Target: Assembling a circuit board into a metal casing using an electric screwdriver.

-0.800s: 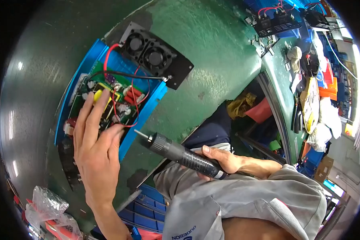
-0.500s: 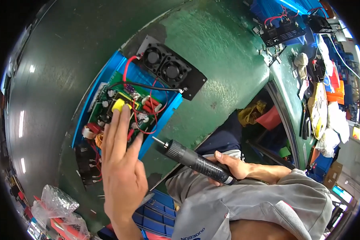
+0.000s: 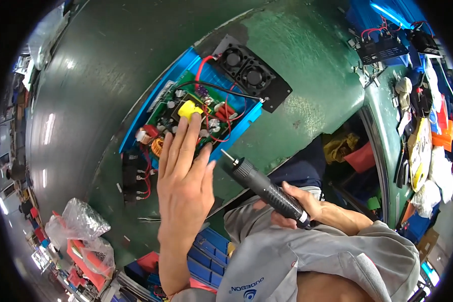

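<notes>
A blue metal housing (image 3: 246, 120) lies on the green bench with a green circuit board (image 3: 158, 111) inside. My left hand (image 3: 185, 189) lies over the board with its fingers stretched out. Its longest fingertips are at a yellow-wrapped transformer (image 3: 190, 109). In my right hand (image 3: 307, 204) is a black electric screwdriver (image 3: 267, 191), its bit pointing up and left, close to the housing's near edge and apart from it. A black end panel with two fans (image 3: 253, 75) leans out at the far right end, joined by red and black wires.
A black socket panel (image 3: 132, 177) with red wires sits left of my left hand. Plastic bags (image 3: 83, 221) lie at lower left, blue bins (image 3: 209, 256) below. At upper right stands another black panel (image 3: 382, 49) with red wires. Bags and tools line the right edge.
The whole view has shifted, so the bench and both hands appear further right and higher. Hands, housing and screwdriver keep nearly the same places relative to each other.
</notes>
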